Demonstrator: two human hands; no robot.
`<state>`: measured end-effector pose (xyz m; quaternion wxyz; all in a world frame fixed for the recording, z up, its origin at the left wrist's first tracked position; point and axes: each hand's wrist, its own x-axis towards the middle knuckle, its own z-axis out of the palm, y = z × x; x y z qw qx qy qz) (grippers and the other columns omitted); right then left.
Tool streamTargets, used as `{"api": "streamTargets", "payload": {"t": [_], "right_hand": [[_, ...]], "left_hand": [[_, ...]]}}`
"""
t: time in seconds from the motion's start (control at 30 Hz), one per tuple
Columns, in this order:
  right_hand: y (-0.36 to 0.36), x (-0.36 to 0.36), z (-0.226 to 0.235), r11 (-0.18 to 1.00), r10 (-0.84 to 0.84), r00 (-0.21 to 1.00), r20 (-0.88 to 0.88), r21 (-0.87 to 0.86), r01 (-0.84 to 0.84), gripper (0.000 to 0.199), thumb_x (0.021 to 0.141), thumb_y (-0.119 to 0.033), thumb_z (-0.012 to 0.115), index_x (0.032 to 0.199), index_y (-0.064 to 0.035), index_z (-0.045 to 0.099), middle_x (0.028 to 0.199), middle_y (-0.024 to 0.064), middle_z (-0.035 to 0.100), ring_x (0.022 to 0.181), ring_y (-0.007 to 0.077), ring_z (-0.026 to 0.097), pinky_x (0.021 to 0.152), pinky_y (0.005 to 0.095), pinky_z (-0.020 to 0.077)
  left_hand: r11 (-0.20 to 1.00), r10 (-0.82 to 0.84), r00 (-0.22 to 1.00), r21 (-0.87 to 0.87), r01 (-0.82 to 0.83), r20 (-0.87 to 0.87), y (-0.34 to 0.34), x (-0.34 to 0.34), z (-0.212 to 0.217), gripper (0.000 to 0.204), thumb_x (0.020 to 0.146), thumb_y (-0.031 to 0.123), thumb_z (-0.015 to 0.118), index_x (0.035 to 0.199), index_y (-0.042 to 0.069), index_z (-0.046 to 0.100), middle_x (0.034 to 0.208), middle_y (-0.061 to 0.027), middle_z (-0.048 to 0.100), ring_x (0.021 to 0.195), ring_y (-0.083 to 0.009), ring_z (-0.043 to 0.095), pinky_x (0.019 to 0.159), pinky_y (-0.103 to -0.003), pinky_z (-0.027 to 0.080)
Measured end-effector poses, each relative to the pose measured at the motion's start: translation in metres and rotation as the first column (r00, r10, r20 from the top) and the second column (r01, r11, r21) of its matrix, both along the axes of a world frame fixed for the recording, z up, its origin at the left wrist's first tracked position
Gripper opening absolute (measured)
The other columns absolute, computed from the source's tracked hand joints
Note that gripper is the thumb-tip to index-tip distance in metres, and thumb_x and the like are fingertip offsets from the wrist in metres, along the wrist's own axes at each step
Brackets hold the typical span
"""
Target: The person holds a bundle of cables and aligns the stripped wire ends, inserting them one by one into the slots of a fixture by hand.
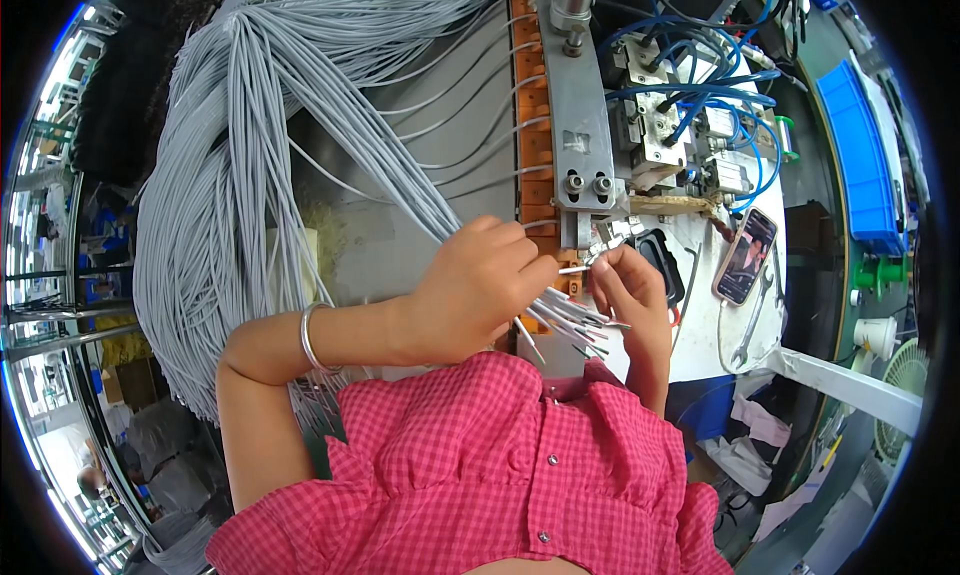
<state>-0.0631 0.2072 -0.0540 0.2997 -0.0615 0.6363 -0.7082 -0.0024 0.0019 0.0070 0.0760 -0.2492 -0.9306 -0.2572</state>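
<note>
My left hand (490, 280), with a silver bangle on its wrist, is closed round a bundle of thin grey cables (385, 155). Their stripped ends (572, 317) fan out past the fist, showing white and coloured cores. One white cable end (572, 270) juts from that hand toward the fingertips of my right hand (635, 285). The right thumb and fingers are pinched together at its tip; what sits between them is too small to make out. Just above the right fingers are small metal parts (606, 239) below the press's grey metal block (580, 105).
A huge heap of grey cables (190, 235) covers the left side. Single cables run into an orange slotted strip (535, 100). Pneumatic valves (650, 105) with blue hoses stand at the back right. A phone (746, 257), a wrench (755, 315) and a black tray (660, 260) lie on the right.
</note>
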Motion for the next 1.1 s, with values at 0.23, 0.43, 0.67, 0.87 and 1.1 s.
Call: {"api": "streamTargets", "payload": {"t": [0.23,0.43,0.67,0.87,1.1], "right_hand": [[0.001,-0.006,0.006,0.987,0.151,0.983,0.102,0.045,-0.156,0.008,0.089,-0.008,0.054,0.085,-0.0016,0.052,0.064,-0.0015,0.051,0.051,0.0027,0.04,0.045,0.0174,0.027],[0.003,0.004,-0.002,0.998,-0.034,0.993,-0.117,0.043,0.04,0.008,0.083,-0.001,0.059,0.091,0.0006,0.057,0.069,-0.0001,0.057,0.055,0.0027,0.046,0.046,0.017,0.0308],[-0.003,0.009,0.013,0.994,-0.065,0.996,-0.057,-0.095,0.06,0.009,0.079,0.002,0.066,0.088,0.0039,0.063,0.076,0.004,0.064,0.066,0.005,0.057,0.058,0.0159,0.0433],[-0.004,0.012,0.007,0.986,-0.164,0.981,-0.102,-0.038,0.161,0.009,0.078,0.0,0.068,0.085,0.0048,0.063,0.074,0.0051,0.065,0.064,0.0055,0.059,0.056,0.0157,0.0441],[0.004,0.003,0.012,0.964,0.094,0.991,0.1,-0.259,-0.065,0.008,0.079,0.0,0.067,0.084,0.0047,0.063,0.074,0.0045,0.065,0.061,0.0044,0.056,0.05,0.0157,0.0417]], "left_hand": [[0.999,0.01,0.998,-0.042,-0.007,0.059,-0.001,0.004,-0.004,0.023,0.059,0.004,0.062,0.081,0.003,0.055,0.07,-0.0081,0.047,0.072,-0.0261,0.049,0.066,-0.037,0.037],[0.997,0.039,0.998,-0.069,-0.036,0.047,0.0,0.003,-0.002,0.028,0.059,0.002,0.06,0.086,0.003,0.056,0.074,-0.0094,0.048,0.073,-0.0272,0.05,0.065,-0.037,0.038],[1.0,0.021,0.99,0.009,-0.023,0.141,-0.002,0.006,0.001,0.031,0.058,-0.002,0.058,0.089,0.002,0.056,0.075,-0.0099,0.049,0.077,-0.0281,0.051,0.064,-0.038,0.04],[1.0,0.017,0.997,0.016,-0.018,0.081,-0.001,0.005,-0.002,0.028,0.058,-0.002,0.058,0.086,0.001,0.055,0.073,-0.0102,0.048,0.076,-0.0284,0.05,0.063,-0.039,0.039],[0.999,0.046,0.995,0.011,-0.047,0.094,-0.001,0.003,0.002,0.02,0.06,0.002,0.06,0.079,0.003,0.053,0.071,-0.0087,0.046,0.073,-0.0271,0.047,0.063,-0.039,0.038]]}}
